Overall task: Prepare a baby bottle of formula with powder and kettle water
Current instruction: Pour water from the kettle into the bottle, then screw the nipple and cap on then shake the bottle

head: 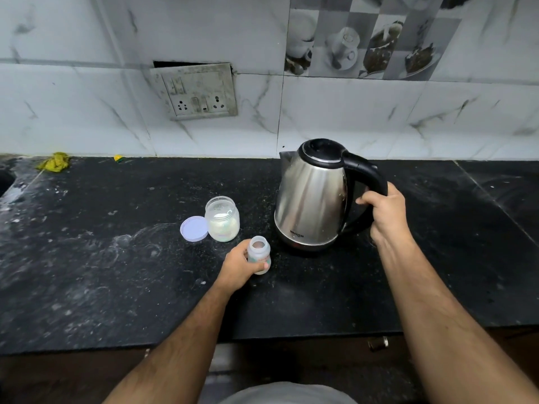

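Note:
A small clear baby bottle (pixel 259 253) stands upright and uncapped on the black counter, and my left hand (pixel 239 268) grips its body from the left. To its right a steel kettle (pixel 312 196) with a black lid rests on the counter. My right hand (pixel 385 212) curls round the kettle's black handle (pixel 369 177). Behind the bottle stands an open clear jar of white powder (pixel 222 219), with its pale lilac lid (pixel 194 228) lying beside it on the left.
The black stone counter (pixel 116 272) is dusted with white streaks. A switch and socket plate (pixel 198 93) sits on the tiled wall. A yellow rag (pixel 55 162) lies at the back left near a sink edge. The counter's front edge runs below my arms.

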